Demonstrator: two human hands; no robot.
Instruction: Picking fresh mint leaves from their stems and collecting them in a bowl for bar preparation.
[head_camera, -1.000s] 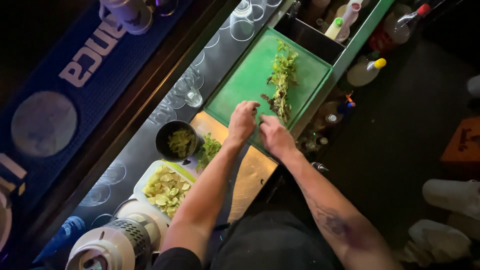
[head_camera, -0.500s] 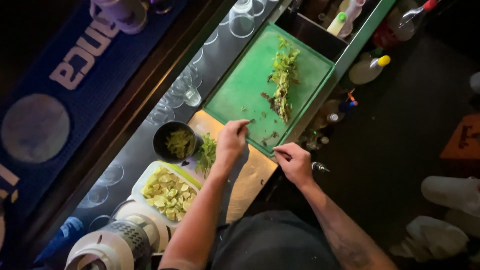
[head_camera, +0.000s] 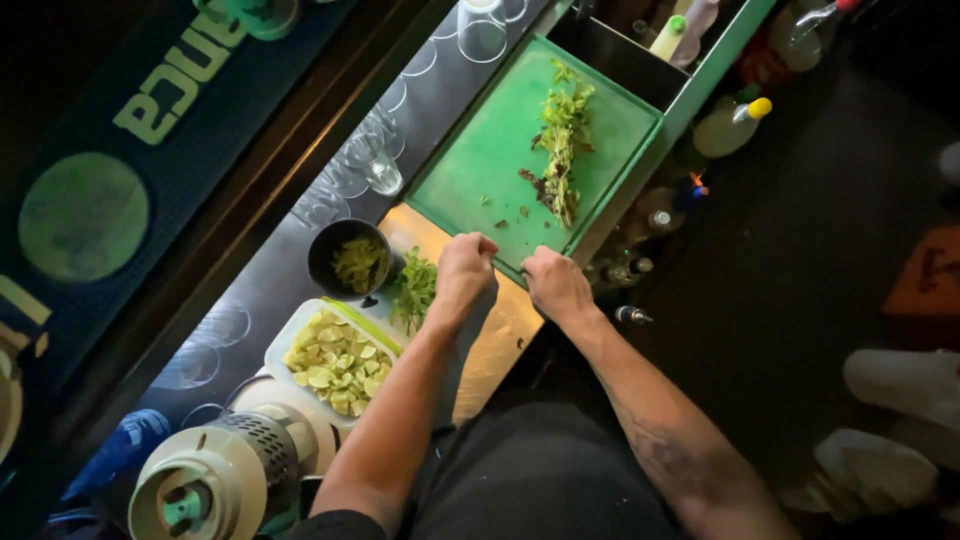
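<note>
The cutting board (head_camera: 495, 150) is bright green, with darker green herb sprigs (head_camera: 562, 140) lying on it. Below the board, a white tray (head_camera: 290, 345) holds pale yellow-green lime pieces (head_camera: 335, 362), beside a black cup (head_camera: 335, 240). Right of the board, a squeeze bottle (head_camera: 728, 125) has a yellow cap.

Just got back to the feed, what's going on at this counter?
A person stands at a bar counter, both hands closed at the near edge of a green cutting board. The left hand and right hand sit side by side; what they grip is unclear. A bunch of herbs lies on the board. Left of the hands are loose leaves, a dark cup and a tub of lime pieces.
</note>
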